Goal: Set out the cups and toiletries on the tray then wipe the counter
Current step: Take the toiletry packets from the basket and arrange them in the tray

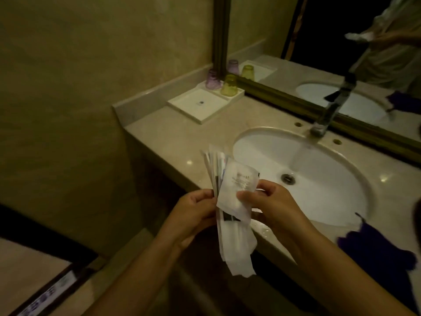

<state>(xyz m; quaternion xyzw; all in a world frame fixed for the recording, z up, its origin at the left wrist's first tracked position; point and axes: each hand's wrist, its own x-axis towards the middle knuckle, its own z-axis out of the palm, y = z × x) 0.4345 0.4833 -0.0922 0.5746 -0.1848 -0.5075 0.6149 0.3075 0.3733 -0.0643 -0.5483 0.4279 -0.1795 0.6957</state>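
Toiletries, a fanned bundle of white sachets, sit at frame centre, gripped by my left hand and pinched by my right hand. Two cups, one purple, one yellow, stand inverted on one white tray, upper centre of the surface.

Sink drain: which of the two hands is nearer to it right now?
The right hand is nearer: it sits just below-left of the sink drain, over the basin's front rim. The left hand is farther left, off the counter edge. Both grip the toiletry packets.
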